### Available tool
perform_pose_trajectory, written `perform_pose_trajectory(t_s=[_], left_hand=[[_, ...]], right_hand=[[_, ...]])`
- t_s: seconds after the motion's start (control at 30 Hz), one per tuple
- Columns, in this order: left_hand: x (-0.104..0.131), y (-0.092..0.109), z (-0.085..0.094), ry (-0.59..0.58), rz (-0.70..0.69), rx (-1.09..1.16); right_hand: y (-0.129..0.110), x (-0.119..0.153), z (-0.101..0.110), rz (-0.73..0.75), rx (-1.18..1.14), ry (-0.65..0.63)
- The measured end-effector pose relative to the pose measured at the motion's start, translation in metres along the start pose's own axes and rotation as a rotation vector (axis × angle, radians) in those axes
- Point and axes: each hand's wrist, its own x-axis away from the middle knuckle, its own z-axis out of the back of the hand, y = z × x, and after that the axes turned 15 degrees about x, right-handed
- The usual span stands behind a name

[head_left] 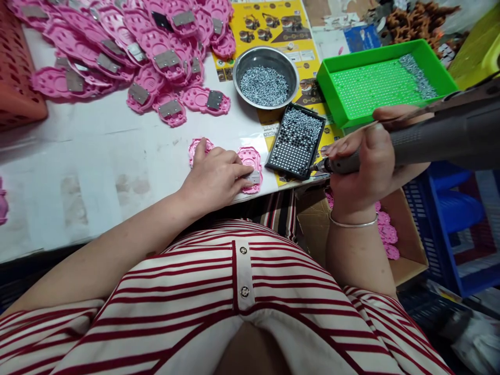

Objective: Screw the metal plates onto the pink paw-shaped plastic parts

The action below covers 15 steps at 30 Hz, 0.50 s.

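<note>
Two pink plastic parts lie near the table's front edge. My left hand [214, 177] is spread over them, palm down: one finger touches the left pink part [200, 148], and other fingertips rest on the right pink part [249, 156] by its metal plate [253, 177]. In my right hand [369, 161] is a dark electric screwdriver [433, 138], fingers wrapped round it. Its tip is at the lower right corner of a black perforated tray [291, 153] with small screws at its upper end.
A steel bowl of screws [266, 101] and a green tray [336, 107] stand behind the black tray. Pink parts [144, 39] are heaped at the back left, beside a red basket [23, 99]. Below the table's right side are a cardboard box [410, 255] and blue crates [433, 245].
</note>
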Motion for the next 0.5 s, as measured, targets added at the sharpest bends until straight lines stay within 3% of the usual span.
perform_pose_trajectory(t_s=[0.17,0.5], left_hand=[[0.000,-0.001,0.000,-0.002,-0.023,-0.019],[0.003,0.001,-0.002,0.057,-0.018,0.031]], right_hand=[[-0.005,-0.001,0.001,0.003,0.034,-0.023],[-0.062,-0.006,-0.008,-0.049,-0.178,0.005]])
